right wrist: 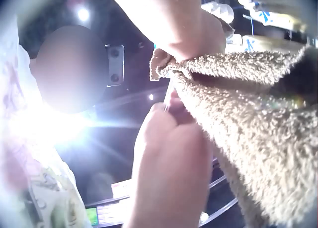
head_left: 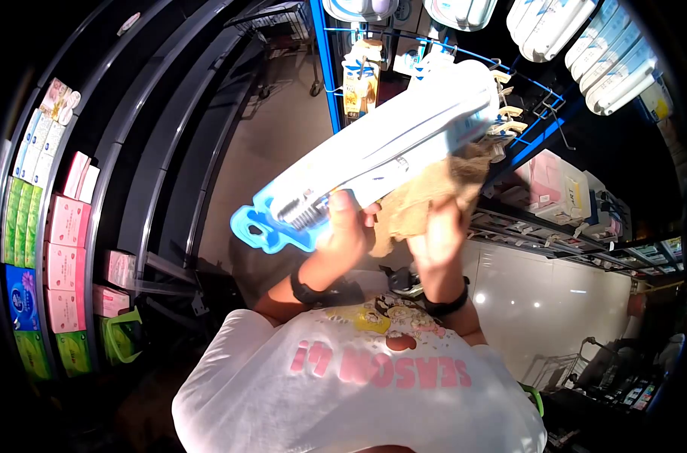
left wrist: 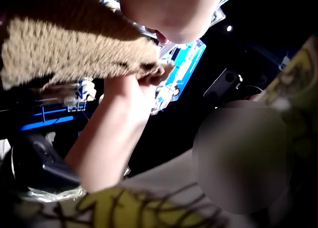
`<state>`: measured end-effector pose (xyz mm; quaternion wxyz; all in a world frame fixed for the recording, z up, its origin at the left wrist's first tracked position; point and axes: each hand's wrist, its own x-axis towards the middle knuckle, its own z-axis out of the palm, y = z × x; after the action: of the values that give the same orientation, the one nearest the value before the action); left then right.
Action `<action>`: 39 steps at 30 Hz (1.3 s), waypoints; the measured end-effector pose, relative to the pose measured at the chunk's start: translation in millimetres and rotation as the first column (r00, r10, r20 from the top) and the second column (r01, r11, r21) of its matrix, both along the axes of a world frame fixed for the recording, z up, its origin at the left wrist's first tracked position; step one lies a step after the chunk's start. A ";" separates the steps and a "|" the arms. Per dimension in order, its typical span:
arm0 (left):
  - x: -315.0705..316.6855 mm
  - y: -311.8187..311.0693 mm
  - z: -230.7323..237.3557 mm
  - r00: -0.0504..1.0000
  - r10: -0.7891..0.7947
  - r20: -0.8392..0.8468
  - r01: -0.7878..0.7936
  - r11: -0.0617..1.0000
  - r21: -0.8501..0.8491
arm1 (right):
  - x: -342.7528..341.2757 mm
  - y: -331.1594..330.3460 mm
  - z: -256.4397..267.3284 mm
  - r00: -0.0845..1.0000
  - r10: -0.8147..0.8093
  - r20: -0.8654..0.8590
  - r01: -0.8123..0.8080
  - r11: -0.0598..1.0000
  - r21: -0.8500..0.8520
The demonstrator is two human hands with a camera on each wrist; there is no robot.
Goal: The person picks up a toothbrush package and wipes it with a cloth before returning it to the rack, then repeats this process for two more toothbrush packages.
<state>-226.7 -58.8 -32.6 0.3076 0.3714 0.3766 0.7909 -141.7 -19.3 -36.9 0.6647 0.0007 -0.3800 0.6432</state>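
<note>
A long packaged brush (head_left: 374, 151) in white wrap, with a blue hanger end and dark bristles showing, slants across the head view. My left hand (head_left: 342, 234) grips it near the bristle end, thumb on top. On its right, my right hand (head_left: 438, 234) holds a fuzzy brown cloth (head_left: 415, 204) against the pack's lower side. In the left wrist view the same cloth (left wrist: 74, 54) hangs bunched from the right hand (left wrist: 126, 96). The right wrist view shows the cloth (right wrist: 253, 133) draped from my right hand (right wrist: 194, 29), with the left hand (right wrist: 169, 138) below. The right fingertips are hidden.
A blue wire rack (head_left: 449, 49) with hanging packs is ahead. Shelves (head_left: 132, 189) with tissue packs (head_left: 68, 264) curve along the left. On the right stand more shelves (head_left: 540, 234) and a cart (head_left: 555, 370). Another cart (head_left: 283, 30) is in the aisle.
</note>
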 end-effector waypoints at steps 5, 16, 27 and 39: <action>-3.7 5.2 3.6 0.993 -0.092 -0.077 0.098 0.991 0.087 | -9.5 -10.6 10.9 0.975 0.093 0.204 -0.060 0.985 -0.161; -44.2 9.1 3.8 0.992 -0.120 0.026 0.116 0.985 0.127 | 16.8 9.9 23.3 0.935 -0.254 0.248 0.326 0.892 -0.313; -121.6 34.2 72.8 0.943 -0.175 -0.283 0.169 0.985 -0.045 | 20.6 23.3 11.2 0.860 -0.305 0.409 0.339 0.941 -0.011; -42.3 63.3 65.7 0.856 -0.361 -0.369 0.412 0.909 0.065 | 35.7 26.3 -9.7 0.765 -0.361 0.534 0.265 0.931 0.250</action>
<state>-269.0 4.5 33.1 0.3617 0.5945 0.2854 0.6590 -106.0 7.1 -46.6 0.6158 -0.2023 -0.6064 0.4605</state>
